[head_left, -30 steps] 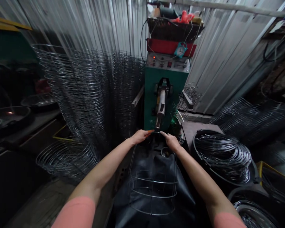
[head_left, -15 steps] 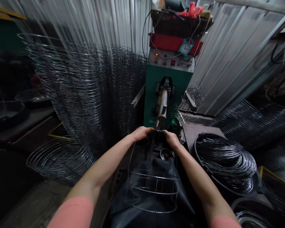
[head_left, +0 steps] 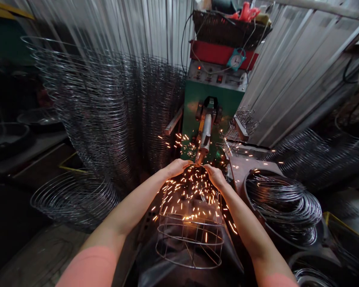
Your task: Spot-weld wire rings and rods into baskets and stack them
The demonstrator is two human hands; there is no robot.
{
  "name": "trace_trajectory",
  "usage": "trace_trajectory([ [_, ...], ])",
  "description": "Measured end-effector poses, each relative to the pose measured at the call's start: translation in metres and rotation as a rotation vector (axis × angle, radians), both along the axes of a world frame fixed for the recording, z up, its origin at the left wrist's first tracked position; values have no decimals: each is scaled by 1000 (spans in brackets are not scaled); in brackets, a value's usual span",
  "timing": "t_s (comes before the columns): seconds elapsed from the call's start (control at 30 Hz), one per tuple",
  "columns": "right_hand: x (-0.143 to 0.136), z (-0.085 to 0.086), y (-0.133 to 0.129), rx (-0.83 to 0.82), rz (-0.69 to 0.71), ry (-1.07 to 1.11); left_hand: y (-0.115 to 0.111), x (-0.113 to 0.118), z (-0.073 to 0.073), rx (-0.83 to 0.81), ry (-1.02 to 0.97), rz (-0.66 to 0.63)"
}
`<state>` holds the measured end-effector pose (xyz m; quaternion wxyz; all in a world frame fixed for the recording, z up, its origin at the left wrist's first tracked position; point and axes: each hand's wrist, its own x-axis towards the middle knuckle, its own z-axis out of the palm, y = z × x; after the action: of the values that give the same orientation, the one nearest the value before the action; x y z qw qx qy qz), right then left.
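"So, what does the piece look like?"

"It's an open wire cage [head_left: 194,242], thin metal all over. Rounded rings run across it, joined by lengthwise wires, and you can see straight through the gaps. The rings nearest the body look greyish, with a warm orange tint in places."

"And where is it?"

"In front of the person, reaching from the hands back towards the body, above a dark, shiny sheet [head_left: 167,269]. Its far rim is at the tip of the grey rod [head_left: 206,125] on the green machine [head_left: 191,104]. Whether rim and tip actually touch, I can't tell; that spot is too small."

"How are the fingers?"

"Pinched on both sides. The left hand [head_left: 178,167] has thumb and fingers closed on the rim left of the tip, and the right hand [head_left: 215,176] grips it likewise on the right."

"Lots of light down there."

"Yes, orange sparks [head_left: 194,193] spray over the cage and between the forearms, and a few streak above the tub [head_left: 248,199] that holds loops of wire [head_left: 287,199]. Well off to the left stand tall stacks of wire frames [head_left: 89,107]."
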<state>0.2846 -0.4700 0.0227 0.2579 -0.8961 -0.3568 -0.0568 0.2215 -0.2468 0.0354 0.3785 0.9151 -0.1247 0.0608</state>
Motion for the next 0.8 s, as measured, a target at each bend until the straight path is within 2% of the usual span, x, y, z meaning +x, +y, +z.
trace_trajectory([
  [0.23,5,3,-2,28,-17,119,0,4,7,26,82,20],
  [0.53,8,11,-3,108,0,236,-1,-1,25,-119,266,75],
  [0.67,5,11,-10,199,-14,328,-3,-3,29,-104,311,90],
  [0.8,-5,12,-14,230,-89,453,-6,-2,33,-51,326,77],
])
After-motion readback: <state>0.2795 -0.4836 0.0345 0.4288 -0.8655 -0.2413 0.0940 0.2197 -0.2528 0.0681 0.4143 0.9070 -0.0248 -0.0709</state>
